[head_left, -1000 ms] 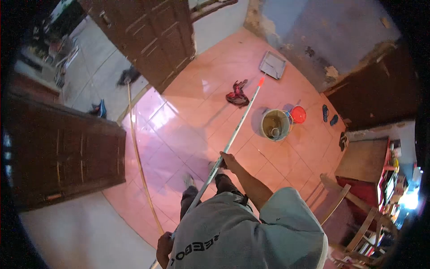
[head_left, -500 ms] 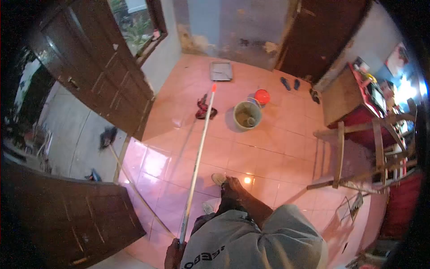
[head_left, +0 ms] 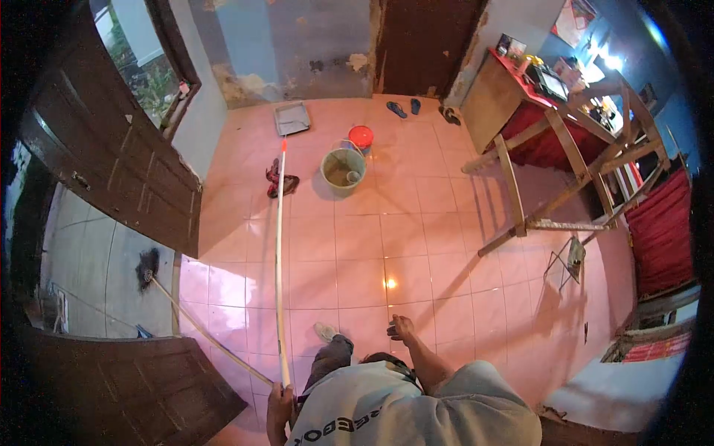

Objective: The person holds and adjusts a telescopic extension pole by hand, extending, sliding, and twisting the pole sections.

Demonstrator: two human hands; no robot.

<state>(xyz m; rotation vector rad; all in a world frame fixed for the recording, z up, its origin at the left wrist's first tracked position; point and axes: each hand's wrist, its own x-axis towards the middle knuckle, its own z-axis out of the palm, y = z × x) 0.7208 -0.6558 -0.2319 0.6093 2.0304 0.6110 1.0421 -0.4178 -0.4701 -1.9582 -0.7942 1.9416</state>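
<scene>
My left hand (head_left: 280,404) is wrapped round the lower end of a long white pole (head_left: 280,245) with a red tip. The wooden handle (head_left: 212,338) of a dark-headed broom or mop (head_left: 148,269) also reaches this hand. My right hand (head_left: 401,329) is empty over the tiles, fingers apart. Beyond the pole's red tip lies a grey dustpan (head_left: 291,119). A dark red cloth (head_left: 281,181) lies by the pole on the floor. Right of it stands a bucket (head_left: 343,171) holding murky liquid and a small container, beside a red-topped pail (head_left: 361,137).
A wooden frame with rungs (head_left: 513,182) leans at the right, near a desk (head_left: 483,104) with items on it. Sandals (head_left: 405,108) lie by the back door. Brown doors (head_left: 111,156) stand open at the left. A folding metal stand (head_left: 573,260) is at the right.
The view has turned to the right. My right hand has let go of the white pole and opened out to the right. My left hand still holds the pole's lower end.
</scene>
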